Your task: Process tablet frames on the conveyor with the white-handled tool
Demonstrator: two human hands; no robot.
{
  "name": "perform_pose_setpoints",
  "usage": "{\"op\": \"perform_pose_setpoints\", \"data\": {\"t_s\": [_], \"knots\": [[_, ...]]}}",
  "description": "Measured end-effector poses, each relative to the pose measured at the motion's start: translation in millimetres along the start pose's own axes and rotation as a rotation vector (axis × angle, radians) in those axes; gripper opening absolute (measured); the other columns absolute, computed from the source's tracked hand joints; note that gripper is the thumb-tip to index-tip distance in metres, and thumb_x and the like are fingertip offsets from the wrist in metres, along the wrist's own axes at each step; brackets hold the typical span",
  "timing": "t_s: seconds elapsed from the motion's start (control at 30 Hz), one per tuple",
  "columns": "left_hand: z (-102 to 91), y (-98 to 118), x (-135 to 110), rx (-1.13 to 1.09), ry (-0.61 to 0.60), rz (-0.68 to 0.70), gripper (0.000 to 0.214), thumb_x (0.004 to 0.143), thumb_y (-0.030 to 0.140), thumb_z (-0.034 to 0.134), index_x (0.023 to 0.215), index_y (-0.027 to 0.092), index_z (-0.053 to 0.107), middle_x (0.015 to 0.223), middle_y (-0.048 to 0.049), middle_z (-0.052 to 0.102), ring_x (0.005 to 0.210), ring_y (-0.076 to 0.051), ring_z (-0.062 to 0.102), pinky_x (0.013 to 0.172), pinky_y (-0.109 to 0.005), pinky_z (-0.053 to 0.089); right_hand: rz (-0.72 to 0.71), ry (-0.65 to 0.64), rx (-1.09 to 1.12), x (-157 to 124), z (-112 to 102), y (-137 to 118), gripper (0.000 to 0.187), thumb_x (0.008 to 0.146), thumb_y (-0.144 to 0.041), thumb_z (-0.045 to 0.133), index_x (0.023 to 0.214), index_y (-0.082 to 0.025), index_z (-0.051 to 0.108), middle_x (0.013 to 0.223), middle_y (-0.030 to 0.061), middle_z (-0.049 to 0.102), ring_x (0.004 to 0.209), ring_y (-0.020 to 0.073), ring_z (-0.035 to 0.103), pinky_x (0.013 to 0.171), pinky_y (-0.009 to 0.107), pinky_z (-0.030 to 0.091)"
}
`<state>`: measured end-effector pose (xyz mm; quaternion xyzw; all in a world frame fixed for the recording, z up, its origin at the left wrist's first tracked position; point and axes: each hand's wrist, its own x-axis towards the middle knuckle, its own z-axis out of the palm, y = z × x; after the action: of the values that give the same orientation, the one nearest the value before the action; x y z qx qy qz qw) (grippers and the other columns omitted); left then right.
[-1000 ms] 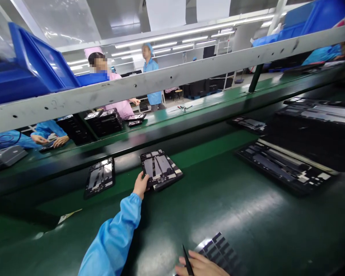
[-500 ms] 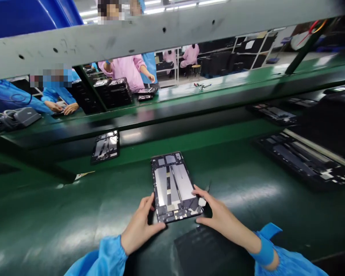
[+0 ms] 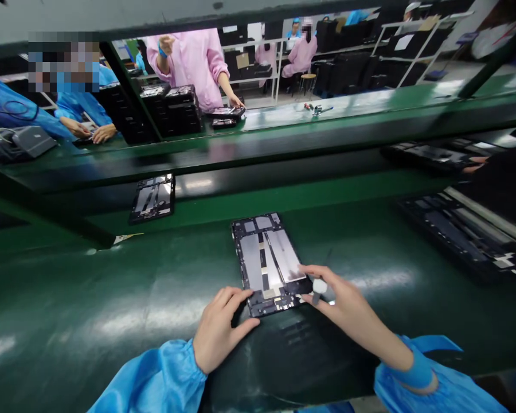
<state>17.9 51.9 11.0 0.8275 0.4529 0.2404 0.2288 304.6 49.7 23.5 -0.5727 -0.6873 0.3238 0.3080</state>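
Head view: tablet frame lying flat on green surface, between both hands. Left hand half open, fingers only against lower left edge, no grip. Right hand almost closed, pinching small white-tipped tool above lower right corner. Second tablet frame farther ahead, well apart.

Wear: light-blue smock — thin, glossy fabric | left sleeve: loose, gathered at the cuff, near left | right sleeve: same blue, flat tab sticking out, near right | wristband: snug, deeper blue — right wrist | left hand, right hand: bare
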Motion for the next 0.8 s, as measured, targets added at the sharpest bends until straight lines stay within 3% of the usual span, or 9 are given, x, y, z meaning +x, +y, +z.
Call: {"op": "perform_pose_setpoints", "data": {"t_s": [0.1, 0.23, 0.33, 0.57, 0.8], "knots": [[4.5, 7.7, 5.0, -0.072, 0.001, 0.012, 0.017, 0.093, 0.035, 0.059, 0.103, 0.022, 0.062, 0.092, -0.0036, 0.063, 0.086, -0.019, 0.06, 0.074, -0.03, 0.051, -0.166, -0.101, -0.003, 3.1, 27.8, -20.0, 0.029, 0.087, -0.013, 0.055, 0.112, -0.026, 0.063, 0.108, 0.0057, 0.069, 0.1, 0.0244, 0.064, 0.085, 0.037, 0.053], [10.3, 11.0, 8.1, -0.149, 0.013, 0.001, 0.016, 0.096, 0.03, 0.054, 0.086, 0.021, 0.063, 0.081, -0.0015, 0.062, 0.078, -0.016, 0.059, 0.069, -0.028, 0.047, -0.31, -0.12, -0.012, 9.9, 57.6, -31.5, 0.035, 0.08, 0.001, 0.048, 0.099, -0.023, 0.065, 0.087, 0.0045, 0.068, 0.081, 0.0217, 0.061, 0.072, 0.032, 0.05], [11.1, 11.6, 6.5, -0.17, -0.002, -0.009, 0.015, 0.095, 0.03, 0.056, 0.086, 0.021, 0.064, 0.081, -0.0016, 0.062, 0.078, -0.016, 0.059, 0.069, -0.028, 0.047, -0.315, -0.13, 0.063, 11.9, 59.4, -31.9, 0.033, 0.078, 0.003, 0.048, 0.091, -0.022, 0.064, 0.082, 0.0021, 0.067, 0.077, 0.0197, 0.059, 0.069, 0.029, 0.047], [12.2, 13.8, 4.6, -0.127, -0.019, -0.025, 0.017, 0.096, 0.03, 0.052, 0.085, 0.021, 0.063, 0.083, -0.0023, 0.06, 0.078, -0.016, 0.059, 0.068, -0.027, 0.048, -0.267, -0.213, 0.082, 10.6, 51.6, -33.7, 0.042, 0.073, 0.006, 0.049, 0.099, -0.024, 0.064, 0.082, 0.0, 0.068, 0.08, 0.0196, 0.059, 0.069, 0.028, 0.046], [5.6, 10.4, -8.5, 0.307, 0.025, 0.26, 0.018, 0.1, 0.023, 0.047, 0.107, 0.023, 0.063, 0.092, -0.0039, 0.063, 0.077, -0.016, 0.054, 0.066, -0.028, 0.043, -0.293, -0.161, 0.04, 5.9, 63.6, -27.8, 0.053, 0.071, 0.007, 0.047, 0.111, -0.024, 0.062, 0.096, 0.0049, 0.067, 0.088, 0.0231, 0.058, 0.076, 0.034, 0.048]]}}
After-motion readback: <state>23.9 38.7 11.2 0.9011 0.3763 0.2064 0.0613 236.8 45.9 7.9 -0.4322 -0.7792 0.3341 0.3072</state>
